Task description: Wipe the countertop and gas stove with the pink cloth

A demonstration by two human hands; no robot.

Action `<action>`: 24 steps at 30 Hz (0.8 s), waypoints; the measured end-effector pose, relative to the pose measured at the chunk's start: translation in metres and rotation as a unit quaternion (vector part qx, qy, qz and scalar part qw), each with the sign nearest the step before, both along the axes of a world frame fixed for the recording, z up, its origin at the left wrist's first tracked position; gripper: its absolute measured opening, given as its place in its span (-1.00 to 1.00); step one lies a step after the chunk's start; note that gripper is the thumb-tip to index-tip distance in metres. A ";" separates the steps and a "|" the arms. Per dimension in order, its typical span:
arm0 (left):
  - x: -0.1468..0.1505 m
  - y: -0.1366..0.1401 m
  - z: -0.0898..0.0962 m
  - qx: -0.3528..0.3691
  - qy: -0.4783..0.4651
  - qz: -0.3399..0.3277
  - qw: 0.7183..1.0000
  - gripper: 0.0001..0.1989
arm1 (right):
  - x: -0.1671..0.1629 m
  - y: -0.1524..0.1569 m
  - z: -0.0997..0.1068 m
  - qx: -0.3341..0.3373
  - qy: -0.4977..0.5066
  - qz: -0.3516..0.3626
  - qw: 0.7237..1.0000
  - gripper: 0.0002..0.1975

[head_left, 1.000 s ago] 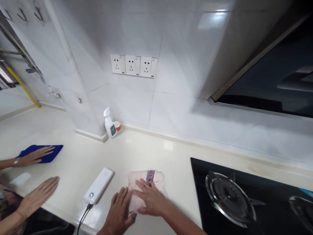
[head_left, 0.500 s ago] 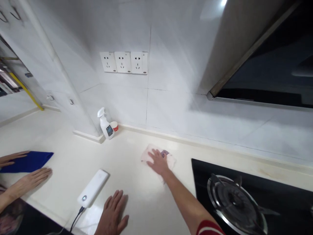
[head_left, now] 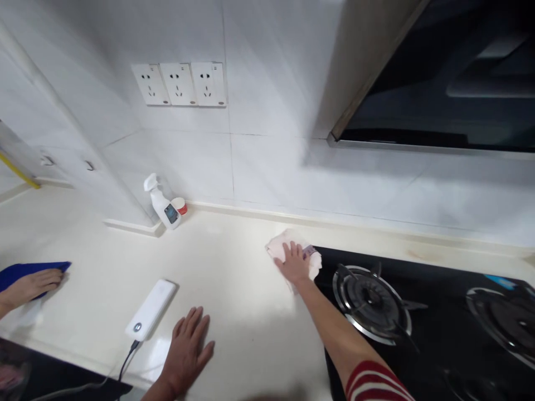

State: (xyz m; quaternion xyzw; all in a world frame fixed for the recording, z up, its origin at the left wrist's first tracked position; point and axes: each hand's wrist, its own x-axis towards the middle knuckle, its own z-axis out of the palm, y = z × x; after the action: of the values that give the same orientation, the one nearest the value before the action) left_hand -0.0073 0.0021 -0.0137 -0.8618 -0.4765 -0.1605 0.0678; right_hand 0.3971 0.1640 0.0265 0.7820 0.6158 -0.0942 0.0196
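Note:
My right hand (head_left: 295,264) lies flat with its fingers spread on a pale pink cloth (head_left: 278,243) that has a purple patch. The cloth rests on the cream countertop (head_left: 234,267), its right end at the corner of the black gas cooktop (head_left: 324,262). My left hand (head_left: 188,346) is palm down on the counter, fingers stretched out, with nothing in it. To its left lies a white power bank (head_left: 151,309) with a dark cable (head_left: 127,356) plugged into its near end.
A white spray bottle (head_left: 164,206) and a red-and-white paper cup (head_left: 180,206) stand by the wall. At the far left, another person's hand (head_left: 35,287) presses a blue cloth (head_left: 16,273). Burners (head_left: 371,301) fill the right; a range hood (head_left: 434,106) overhangs them.
My right hand has slid the pink cloth rightward to the cooktop's edge. My view has turned right. The other person's hand has moved onto the blue cloth; their second hand is out of sight.

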 end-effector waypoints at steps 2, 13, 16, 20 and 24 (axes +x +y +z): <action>0.000 0.001 -0.001 0.000 0.001 0.001 1.000 -0.47 | -0.031 -0.026 -0.004 0.004 0.013 0.024 1.000 -0.22; 0.002 0.002 -0.004 -0.017 -0.007 0.005 1.000 -0.47 | -0.115 -0.196 -0.017 0.066 0.175 0.179 0.966 -0.43; 0.001 0.002 -0.005 -0.017 -0.015 0.005 1.000 -0.47 | -0.116 -0.212 -0.015 0.099 0.279 0.138 0.945 -0.43; 0.001 0.003 -0.006 -0.008 -0.018 0.002 1.000 -0.48 | -0.126 -0.203 0.008 0.085 0.534 -0.031 0.841 -0.49; 0.001 0.003 -0.006 0.000 -0.017 0.000 1.000 -0.49 | -0.124 -0.178 0.042 0.038 0.711 -0.141 0.688 -0.39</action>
State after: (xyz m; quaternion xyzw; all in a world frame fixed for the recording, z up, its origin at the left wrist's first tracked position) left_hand -0.0063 0.0047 -0.0193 -0.8587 -0.4778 -0.1755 0.0599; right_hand 0.2727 -0.0144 0.0688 0.5589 0.3308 -0.5997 -0.4676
